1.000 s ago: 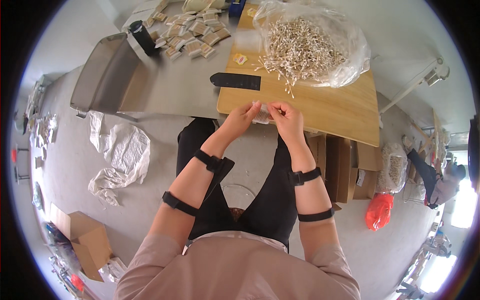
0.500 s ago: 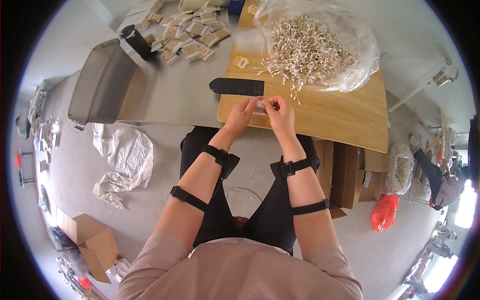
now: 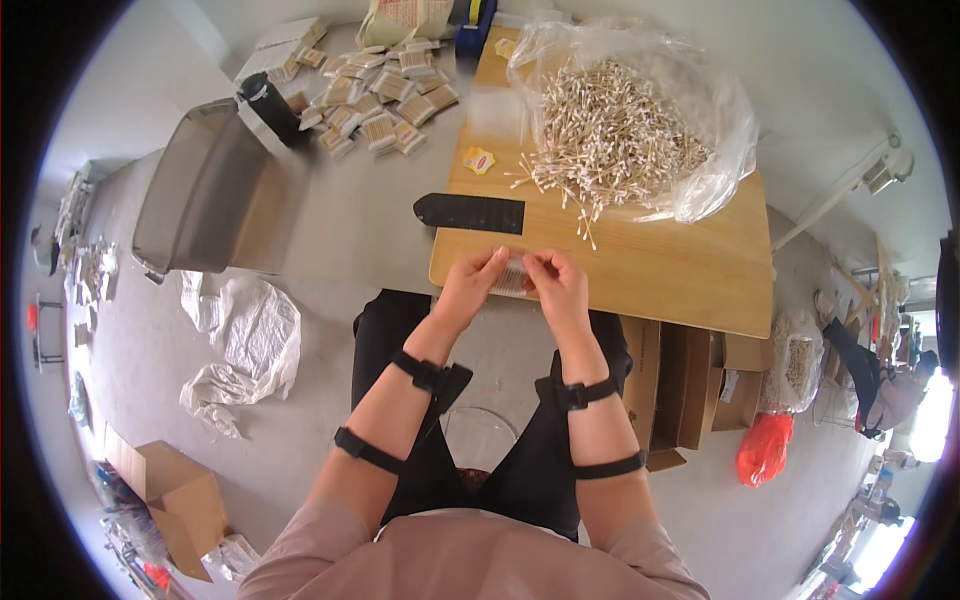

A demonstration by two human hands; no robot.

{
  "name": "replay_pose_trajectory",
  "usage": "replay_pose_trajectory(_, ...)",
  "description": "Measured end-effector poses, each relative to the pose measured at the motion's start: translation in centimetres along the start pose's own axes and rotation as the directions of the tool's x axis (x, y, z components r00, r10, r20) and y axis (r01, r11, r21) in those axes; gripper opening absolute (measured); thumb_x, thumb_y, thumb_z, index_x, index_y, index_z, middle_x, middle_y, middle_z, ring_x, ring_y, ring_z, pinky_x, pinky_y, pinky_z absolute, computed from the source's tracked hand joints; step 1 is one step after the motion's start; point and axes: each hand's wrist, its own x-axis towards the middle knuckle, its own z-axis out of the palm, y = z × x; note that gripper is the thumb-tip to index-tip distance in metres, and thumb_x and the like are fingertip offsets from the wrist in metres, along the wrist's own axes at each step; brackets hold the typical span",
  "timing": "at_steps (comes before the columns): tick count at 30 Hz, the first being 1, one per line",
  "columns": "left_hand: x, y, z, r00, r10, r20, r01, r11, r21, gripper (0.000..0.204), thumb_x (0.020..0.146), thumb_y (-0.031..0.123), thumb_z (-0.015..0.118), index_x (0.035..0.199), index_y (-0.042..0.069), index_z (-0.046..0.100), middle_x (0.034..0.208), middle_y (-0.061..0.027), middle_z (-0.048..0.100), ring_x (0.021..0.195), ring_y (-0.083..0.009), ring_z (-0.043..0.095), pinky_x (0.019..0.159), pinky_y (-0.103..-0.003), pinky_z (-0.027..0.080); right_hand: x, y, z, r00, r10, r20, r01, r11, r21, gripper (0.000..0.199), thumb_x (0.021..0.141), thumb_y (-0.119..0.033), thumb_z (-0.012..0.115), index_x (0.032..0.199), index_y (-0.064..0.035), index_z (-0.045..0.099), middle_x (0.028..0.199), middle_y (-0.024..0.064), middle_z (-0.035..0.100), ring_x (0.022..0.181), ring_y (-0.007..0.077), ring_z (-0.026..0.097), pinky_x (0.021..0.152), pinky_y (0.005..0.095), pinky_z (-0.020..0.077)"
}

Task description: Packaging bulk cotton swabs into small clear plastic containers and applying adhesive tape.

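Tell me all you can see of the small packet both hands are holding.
The packet is a small clear plastic pouch, seemingly holding pale sticks like the cotton swabs heaped in the open bag beyond. It lies roughly flat at the near edge of the wooden table, pinched at its left end by the left hand and at its right end by the right hand. Finer detail is blurred.

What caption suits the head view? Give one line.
Both hands, left hand and right hand, hold a small clear packet beside loose cotton swabs.

Bright even daylight, soft shadows, glare at lower right edge, fisheye bending, dark vignette, slightly soft detail
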Motion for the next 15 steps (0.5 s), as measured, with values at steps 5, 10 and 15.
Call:
replay_pose_trajectory(5,-3.6,0.7,0.3,0.985,-0.169,0.022,0.170,0.962,-0.213,0.032,0.103,0.031,0.057,0.111,0.004,0.071,0.090,0.0034,0.067,0.080,-0.0048,0.056,0.072,-0.022,0.044,-3.4,0.8,-0.1,0.999,0.028,-0.040,-0.029,0.999,-0.026,0.014,0.092,-0.015,0.071,0.090,-0.0009,0.069,0.073,0.0003,0.064,0.061,0.0073,0.057,0.056,0.0231,0.0461)
replay_pose_trajectory(10,-6.0,0.0,0.6,0.972,-0.197,-0.125,0.151,0.939,-0.309,0.023,0.097,0.025,0.067,0.102,0.003,0.072,0.089,0.0018,0.068,0.081,-0.0055,0.058,0.074,-0.023,0.045,-6.1,-0.3,0.5,0.999,-0.002,-0.042,-0.002,0.997,-0.084,0.013,0.092,-0.012,0.071,0.091,0.0003,0.066,0.077,0.0014,0.065,0.066,0.0083,0.061,0.061,0.0238,0.0497)
replay_pose_trajectory(15,-7.4,1.1,0.3,0.974,-0.219,-0.062,0.172,0.885,-0.432,0.021,0.096,0.023,0.068,0.098,0.003,0.072,0.089,0.0010,0.068,0.081,-0.0066,0.059,0.076,-0.025,0.046,-7.7,-0.8,-0.2,1.000,-0.001,0.007,0.000,0.994,0.107,0.010,0.094,-0.010,0.067,0.094,0.0000,0.065,0.081,0.0011,0.065,0.069,0.0088,0.062,0.065,0.0249,0.0538)
